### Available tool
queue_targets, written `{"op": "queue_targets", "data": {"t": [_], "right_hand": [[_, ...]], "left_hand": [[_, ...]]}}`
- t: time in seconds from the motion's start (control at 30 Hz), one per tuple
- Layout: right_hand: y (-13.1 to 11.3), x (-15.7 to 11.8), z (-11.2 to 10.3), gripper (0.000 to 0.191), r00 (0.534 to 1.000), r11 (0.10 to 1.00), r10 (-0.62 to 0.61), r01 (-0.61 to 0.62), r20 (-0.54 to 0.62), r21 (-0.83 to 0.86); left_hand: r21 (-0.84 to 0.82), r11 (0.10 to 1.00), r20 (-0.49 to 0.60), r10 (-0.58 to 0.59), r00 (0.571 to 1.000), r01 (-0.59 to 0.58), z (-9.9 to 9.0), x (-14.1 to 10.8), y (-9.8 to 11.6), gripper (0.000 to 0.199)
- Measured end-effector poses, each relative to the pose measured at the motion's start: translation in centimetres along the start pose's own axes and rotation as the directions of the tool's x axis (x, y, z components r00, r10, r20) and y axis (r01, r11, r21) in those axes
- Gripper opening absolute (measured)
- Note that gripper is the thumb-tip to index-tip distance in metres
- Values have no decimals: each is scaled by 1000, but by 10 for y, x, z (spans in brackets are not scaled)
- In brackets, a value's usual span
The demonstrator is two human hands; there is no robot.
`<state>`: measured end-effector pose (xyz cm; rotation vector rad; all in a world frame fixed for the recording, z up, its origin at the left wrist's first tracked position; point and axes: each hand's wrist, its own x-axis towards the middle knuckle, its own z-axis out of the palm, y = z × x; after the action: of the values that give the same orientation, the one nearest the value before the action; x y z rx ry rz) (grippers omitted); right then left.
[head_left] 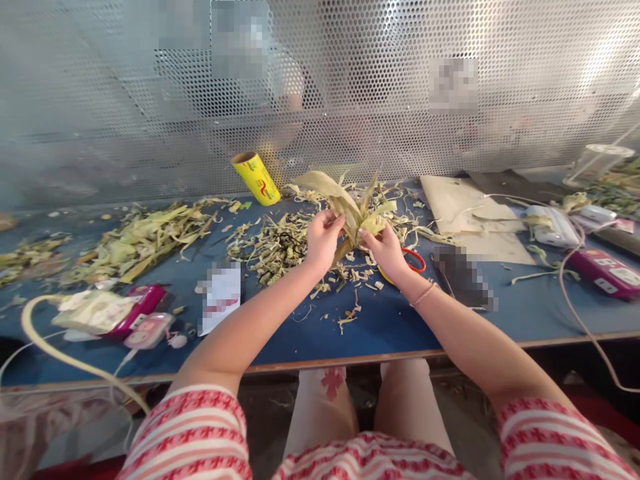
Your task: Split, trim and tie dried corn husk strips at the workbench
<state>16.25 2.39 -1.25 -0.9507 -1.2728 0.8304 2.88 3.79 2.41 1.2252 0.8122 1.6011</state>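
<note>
My left hand (pixel 323 239) and my right hand (pixel 389 252) are close together over the middle of the blue table. Both have their fingers closed on a bunch of dry, yellow-green leaves (pixel 345 197), one hand on each side. Long papery blades fan upward from it. Beneath and behind my hands lies a pile of small curled, dried plant pieces (pixel 275 250), with pale scraps scattered around. Beside my right wrist shows a red looped handle (pixel 420 261), like that of scissors, partly hidden by the hand.
A yellow cardboard tube (pixel 257 179) stands tilted near the perforated metal wall (pixel 350 80). Leaf strips (pixel 150 237) are heaped at left. A white packet (pixel 220 300), a dark phone-like object (pixel 463 277), brown card (pixel 450 207), and magenta boxes with cables (pixel 607 273) lie around.
</note>
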Motion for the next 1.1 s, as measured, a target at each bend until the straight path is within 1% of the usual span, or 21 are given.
{"op": "queue_targets", "data": {"t": [0.17, 0.27, 0.4, 0.47, 0.6, 0.73, 0.87, 0.97, 1.1], "right_hand": [[-2, -1, 0, 32, 1000, 999, -23, 23, -15, 28], [-4, -2, 1, 29, 999, 999, -34, 36, -28, 40], [-10, -1, 0, 29, 996, 998, -40, 43, -80, 38], [-15, -1, 0, 28, 995, 998, -53, 54, -80, 21], [-28, -2, -1, 23, 995, 995, -95, 94, -27, -39], [-36, -3, -1, 26, 985, 985, -159, 154, -67, -77], [-35, -2, 2, 26, 977, 972, -206, 197, -59, -131], [-37, -3, 3, 26, 971, 965, -226, 212, -78, -154], [-42, -4, 5, 24, 962, 955, -256, 237, -96, -179]], "left_hand": [[-97, 994, -1, -51, 999, 51, 0, 0, 5, 17], [-115, 992, -14, -61, 998, 59, -2, 2, 4, 16], [-119, 992, -34, -51, 998, 46, -6, 7, 4, 18], [-115, 993, -38, -42, 998, 38, -8, 9, 6, 20], [-120, 993, -40, -27, 999, 22, -12, 13, 10, 22], [-128, 992, -56, -6, 998, -1, -15, 16, 15, 21], [-116, 993, -62, -3, 998, -4, -17, 19, 17, 20], [-113, 993, -53, 22, 998, -28, -18, 21, 18, 20], [-167, 985, -62, 34, 997, -44, -17, 22, 25, 19]]}}
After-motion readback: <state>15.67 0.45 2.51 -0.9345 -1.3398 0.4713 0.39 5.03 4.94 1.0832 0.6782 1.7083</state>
